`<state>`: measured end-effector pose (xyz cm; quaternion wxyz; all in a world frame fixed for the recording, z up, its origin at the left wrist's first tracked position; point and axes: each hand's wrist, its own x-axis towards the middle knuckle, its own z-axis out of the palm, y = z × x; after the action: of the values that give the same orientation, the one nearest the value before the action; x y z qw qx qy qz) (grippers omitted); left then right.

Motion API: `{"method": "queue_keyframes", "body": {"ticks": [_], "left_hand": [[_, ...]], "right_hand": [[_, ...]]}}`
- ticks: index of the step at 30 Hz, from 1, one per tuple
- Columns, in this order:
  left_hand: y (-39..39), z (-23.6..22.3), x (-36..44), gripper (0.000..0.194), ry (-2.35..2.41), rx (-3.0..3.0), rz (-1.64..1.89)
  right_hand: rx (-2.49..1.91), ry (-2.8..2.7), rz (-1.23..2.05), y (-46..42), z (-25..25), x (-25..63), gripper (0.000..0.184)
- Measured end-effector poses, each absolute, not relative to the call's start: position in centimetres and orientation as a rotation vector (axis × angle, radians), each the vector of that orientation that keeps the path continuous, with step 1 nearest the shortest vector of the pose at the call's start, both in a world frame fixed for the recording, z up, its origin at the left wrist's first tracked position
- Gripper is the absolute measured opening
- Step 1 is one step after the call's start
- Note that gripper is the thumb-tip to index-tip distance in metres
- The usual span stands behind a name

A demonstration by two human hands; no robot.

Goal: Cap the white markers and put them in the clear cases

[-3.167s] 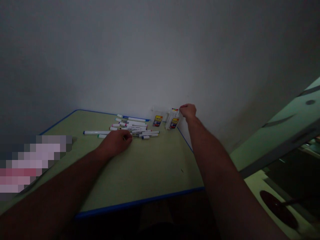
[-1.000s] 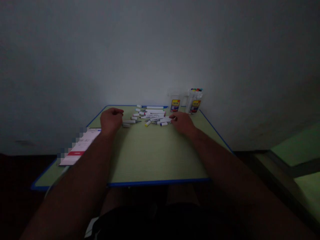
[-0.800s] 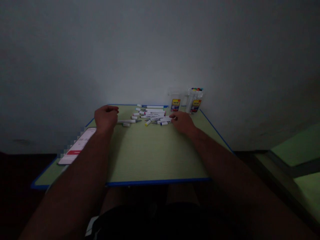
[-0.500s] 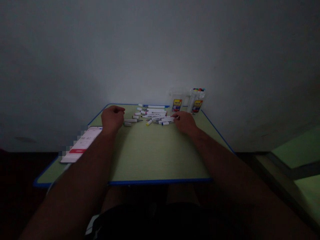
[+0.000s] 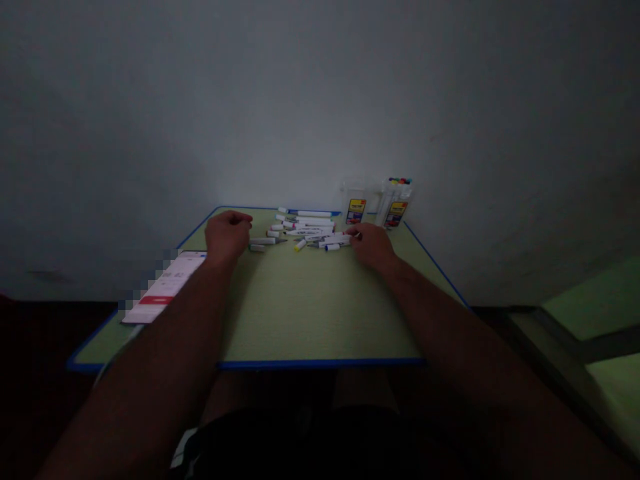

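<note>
Running straight across the near side, the blue edging of the table passes below both forearms, with a broad stretch of tabletop between them. The far side lies close to the grey wall. The surface is pale green; the room is dim. A lit phone lies beside the left forearm, partly masked. A clear case and a marker-filled case stand at the far right. Loose white markers lie between the hands, some tips exposed, with a yellow cap and a blue cap in front. The left hand has curled fingers just beside a grey-tipped marker; the right hand has bent fingers at the markers' right end. Whether either set of fingertips is closed on anything cannot be determined
</note>
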<state>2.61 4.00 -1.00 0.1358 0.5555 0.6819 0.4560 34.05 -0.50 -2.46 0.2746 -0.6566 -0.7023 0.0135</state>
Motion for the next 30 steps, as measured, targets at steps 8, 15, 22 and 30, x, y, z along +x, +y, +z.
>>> {"method": "queue_keyframes", "body": {"ticks": [8, 15, 22, 30], "left_hand": [[3.8, -1.3, 2.8, 0.029, 1.942, 1.613, 1.369], [3.2, -1.0, 3.5, 0.023, 1.960, 1.795, 1.261], [2.9, -1.0, 3.9, 0.023, 1.948, 1.835, 1.236], [2.9, -0.8, 3.7, 0.024, 1.934, 1.748, 1.306]], "right_hand": [[-1.766, -1.791, -0.047, -0.3, -2.5, 34.4, 0.031], [-1.782, -1.563, -0.170, -0.1, -1.6, 36.6, 0.029], [-1.751, -1.789, -0.078, 0.1, -2.1, 36.0, 0.029], [-1.683, -2.187, -0.049, -0.4, -3.0, 35.0, 0.035]]}}
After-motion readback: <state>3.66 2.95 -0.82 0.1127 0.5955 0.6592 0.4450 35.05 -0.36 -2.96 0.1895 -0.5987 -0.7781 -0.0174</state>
